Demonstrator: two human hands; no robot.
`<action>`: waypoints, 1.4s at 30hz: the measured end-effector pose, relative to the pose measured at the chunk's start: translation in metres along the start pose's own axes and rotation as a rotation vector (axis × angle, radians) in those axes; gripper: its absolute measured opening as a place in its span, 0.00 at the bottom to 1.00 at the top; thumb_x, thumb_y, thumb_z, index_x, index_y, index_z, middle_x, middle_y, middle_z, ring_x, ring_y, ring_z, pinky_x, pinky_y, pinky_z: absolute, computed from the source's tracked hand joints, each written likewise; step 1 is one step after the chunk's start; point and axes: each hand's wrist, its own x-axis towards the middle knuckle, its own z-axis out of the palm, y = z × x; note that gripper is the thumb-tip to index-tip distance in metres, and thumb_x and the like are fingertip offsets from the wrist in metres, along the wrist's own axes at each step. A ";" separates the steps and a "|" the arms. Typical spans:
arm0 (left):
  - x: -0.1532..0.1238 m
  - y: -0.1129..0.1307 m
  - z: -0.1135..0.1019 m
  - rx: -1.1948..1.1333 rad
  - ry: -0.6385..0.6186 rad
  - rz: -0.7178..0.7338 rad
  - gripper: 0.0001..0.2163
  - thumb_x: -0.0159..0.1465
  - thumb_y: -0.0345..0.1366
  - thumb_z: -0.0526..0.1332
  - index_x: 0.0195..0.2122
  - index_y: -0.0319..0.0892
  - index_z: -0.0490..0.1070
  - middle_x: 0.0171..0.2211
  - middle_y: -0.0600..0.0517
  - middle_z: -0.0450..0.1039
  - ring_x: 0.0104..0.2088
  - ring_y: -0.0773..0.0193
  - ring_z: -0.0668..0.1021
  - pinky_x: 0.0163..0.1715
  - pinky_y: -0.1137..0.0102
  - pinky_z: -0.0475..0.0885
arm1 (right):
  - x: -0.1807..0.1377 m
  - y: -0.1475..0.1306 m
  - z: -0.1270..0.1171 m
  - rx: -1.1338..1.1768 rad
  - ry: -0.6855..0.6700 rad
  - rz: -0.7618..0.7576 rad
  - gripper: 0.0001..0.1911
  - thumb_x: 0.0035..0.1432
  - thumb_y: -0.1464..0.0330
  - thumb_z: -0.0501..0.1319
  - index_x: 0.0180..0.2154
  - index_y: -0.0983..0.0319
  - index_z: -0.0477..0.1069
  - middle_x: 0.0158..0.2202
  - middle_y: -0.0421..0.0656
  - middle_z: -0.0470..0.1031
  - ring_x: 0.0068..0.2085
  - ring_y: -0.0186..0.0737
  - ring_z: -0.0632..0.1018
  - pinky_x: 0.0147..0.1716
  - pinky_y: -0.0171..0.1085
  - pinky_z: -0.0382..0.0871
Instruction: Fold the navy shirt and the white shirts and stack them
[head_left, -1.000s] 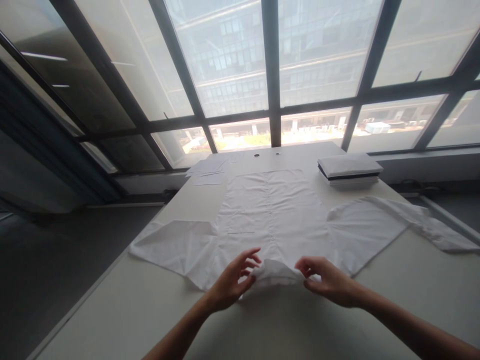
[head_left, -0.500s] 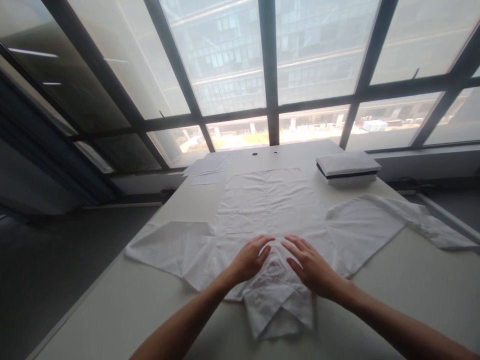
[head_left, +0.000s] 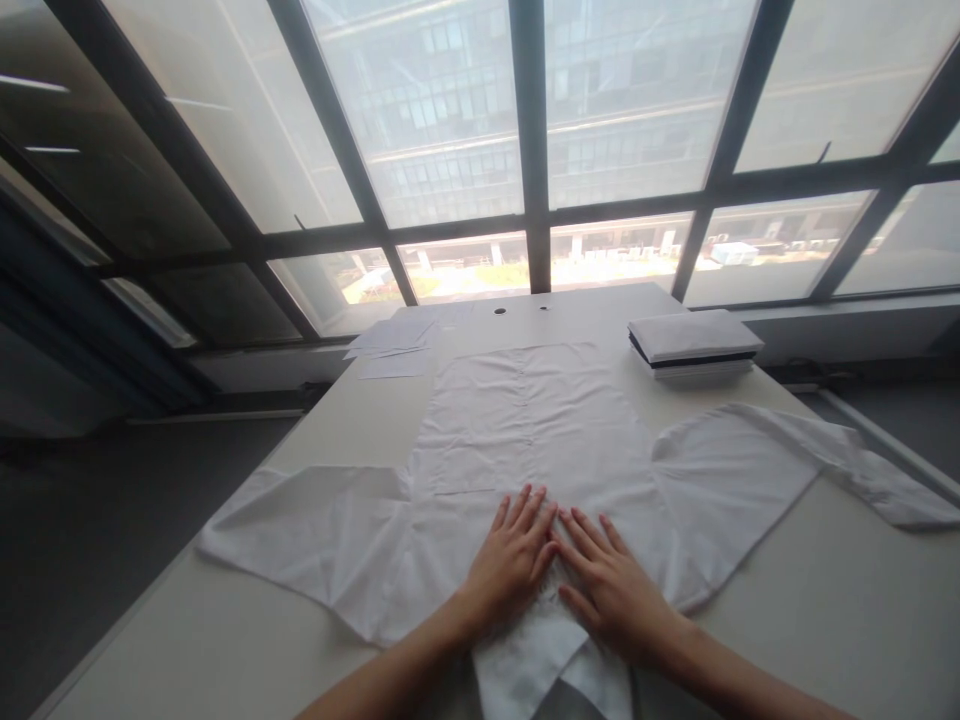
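A white shirt (head_left: 480,430) lies spread on the white table (head_left: 810,600), its collar end towards me and its hem towards the window. Its sleeves reach out to both sides, the right one hanging near the table's edge. My left hand (head_left: 516,545) rests flat on the upper chest, fingers stretched out. Beside it, my right hand (head_left: 611,578) also lies flat on the cloth, fingers spread, the two hands almost touching at the front seam. Part of the collar area is hidden beneath my hands and wrists.
Loose white sheets of paper (head_left: 394,345) lie at the far left of the table. A stack of white and black flat items (head_left: 694,340) stands at the far right. Behind the table is a large window (head_left: 465,120) with dark frames; a dark curtain (head_left: 75,290) hangs at left.
Both hands have come down from just above the shirt onto the cloth and flattened out. The view has tilted slightly, so the shirt appears lower and larger.
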 end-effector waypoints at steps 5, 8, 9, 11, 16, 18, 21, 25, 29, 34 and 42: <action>0.000 0.001 0.000 0.053 -0.009 0.001 0.28 0.73 0.50 0.47 0.72 0.47 0.47 0.72 0.48 0.43 0.72 0.49 0.46 0.67 0.46 0.49 | 0.000 0.000 0.001 0.015 0.039 -0.009 0.37 0.64 0.61 0.58 0.71 0.54 0.48 0.72 0.45 0.43 0.72 0.52 0.48 0.68 0.60 0.43; 0.001 0.002 -0.001 0.061 -0.044 0.013 0.26 0.75 0.45 0.46 0.72 0.48 0.48 0.72 0.50 0.44 0.71 0.51 0.48 0.67 0.48 0.51 | -0.002 0.001 0.004 0.060 0.112 0.004 0.35 0.64 0.64 0.58 0.70 0.56 0.51 0.71 0.46 0.49 0.71 0.52 0.52 0.67 0.59 0.47; 0.001 0.002 -0.001 0.065 -0.047 0.008 0.25 0.75 0.43 0.46 0.72 0.47 0.47 0.72 0.50 0.43 0.71 0.52 0.48 0.67 0.48 0.51 | -0.003 0.001 0.005 0.086 0.164 0.027 0.33 0.64 0.66 0.57 0.69 0.56 0.54 0.71 0.47 0.53 0.70 0.51 0.54 0.67 0.59 0.49; 0.001 0.003 -0.001 0.066 -0.043 0.000 0.26 0.74 0.38 0.48 0.72 0.47 0.47 0.73 0.51 0.42 0.72 0.52 0.47 0.67 0.49 0.49 | -0.007 -0.002 0.004 0.169 0.285 0.079 0.29 0.64 0.69 0.55 0.66 0.58 0.60 0.68 0.48 0.59 0.69 0.50 0.59 0.66 0.57 0.54; 0.000 0.004 0.001 0.014 -0.010 -0.018 0.26 0.73 0.39 0.48 0.72 0.47 0.48 0.73 0.52 0.43 0.72 0.54 0.46 0.68 0.50 0.45 | -0.005 -0.014 -0.007 0.705 0.290 0.147 0.20 0.67 0.63 0.55 0.57 0.56 0.72 0.60 0.49 0.72 0.61 0.50 0.72 0.58 0.51 0.69; 0.000 0.005 0.001 -0.011 -0.004 -0.020 0.26 0.73 0.40 0.48 0.71 0.47 0.49 0.72 0.51 0.45 0.72 0.54 0.47 0.69 0.50 0.44 | 0.003 -0.014 -0.012 0.918 0.213 0.196 0.18 0.66 0.59 0.57 0.52 0.55 0.76 0.54 0.48 0.77 0.56 0.51 0.76 0.56 0.52 0.71; 0.000 0.005 0.001 -0.042 -0.006 -0.029 0.27 0.73 0.40 0.48 0.72 0.44 0.48 0.72 0.50 0.45 0.72 0.54 0.46 0.69 0.50 0.44 | 0.021 -0.003 -0.020 1.087 0.105 0.237 0.18 0.62 0.54 0.61 0.47 0.55 0.80 0.49 0.47 0.81 0.52 0.55 0.79 0.56 0.57 0.69; 0.001 0.006 0.001 -0.060 -0.006 -0.043 0.27 0.73 0.39 0.48 0.72 0.44 0.48 0.72 0.51 0.45 0.72 0.54 0.46 0.69 0.50 0.44 | 0.051 0.034 -0.047 1.292 -0.297 0.272 0.23 0.62 0.51 0.61 0.52 0.56 0.77 0.49 0.47 0.80 0.51 0.53 0.79 0.53 0.56 0.72; 0.001 0.008 -0.001 -0.055 -0.025 -0.045 0.28 0.73 0.41 0.48 0.72 0.44 0.44 0.73 0.51 0.43 0.72 0.54 0.44 0.69 0.51 0.42 | 0.101 0.088 -0.082 1.334 -0.790 0.203 0.29 0.61 0.55 0.64 0.61 0.57 0.68 0.58 0.51 0.74 0.54 0.51 0.78 0.57 0.54 0.68; 0.000 0.008 -0.003 -0.069 -0.064 -0.064 0.29 0.73 0.41 0.47 0.73 0.43 0.43 0.73 0.52 0.41 0.72 0.53 0.43 0.69 0.51 0.39 | 0.185 0.156 -0.103 1.418 -0.925 0.200 0.26 0.68 0.56 0.55 0.64 0.58 0.62 0.62 0.53 0.69 0.57 0.48 0.76 0.60 0.53 0.64; 0.000 0.008 -0.007 -0.101 -0.106 -0.065 0.29 0.72 0.40 0.48 0.73 0.44 0.43 0.72 0.52 0.43 0.72 0.52 0.45 0.69 0.49 0.40 | 0.295 0.238 -0.128 1.427 -0.209 0.348 0.17 0.70 0.67 0.45 0.47 0.69 0.68 0.46 0.53 0.79 0.47 0.37 0.79 0.57 0.51 0.65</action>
